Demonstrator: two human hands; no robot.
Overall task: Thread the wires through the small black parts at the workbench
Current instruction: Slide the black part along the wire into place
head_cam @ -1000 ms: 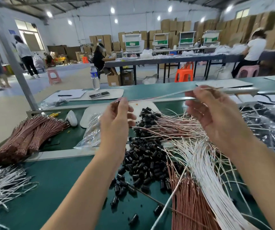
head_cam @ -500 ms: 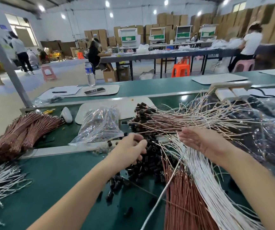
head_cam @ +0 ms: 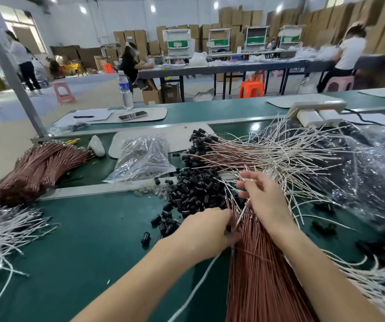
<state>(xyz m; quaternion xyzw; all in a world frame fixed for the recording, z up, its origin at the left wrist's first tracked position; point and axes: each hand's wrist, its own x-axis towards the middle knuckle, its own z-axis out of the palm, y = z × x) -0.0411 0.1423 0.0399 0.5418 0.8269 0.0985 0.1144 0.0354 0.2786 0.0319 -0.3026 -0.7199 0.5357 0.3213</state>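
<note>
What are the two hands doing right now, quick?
Left hand: fingers curled at the copper wires; a grip cannot be told.
Right hand: open, fingers resting on those wires.

Water bottle (head_cam: 125,90) standing upright just behind the pale mat (head_cam: 156,112), dark flat handset (head_cam: 132,115) lying on it. Crinkled clear bag (head_cam: 143,159) sits mid-scene. Out on the floor, an orange stool (head_cam: 251,88) and a pink stool (head_cam: 64,92); cardboard boxes (head_cam: 233,17) stacked along the back wall.

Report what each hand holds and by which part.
Left hand curls at the tips of the copper wires, but its grip is hidden: cannot tell. Right hand rests on them, fingers spread, gripping nothing visible.
</note>
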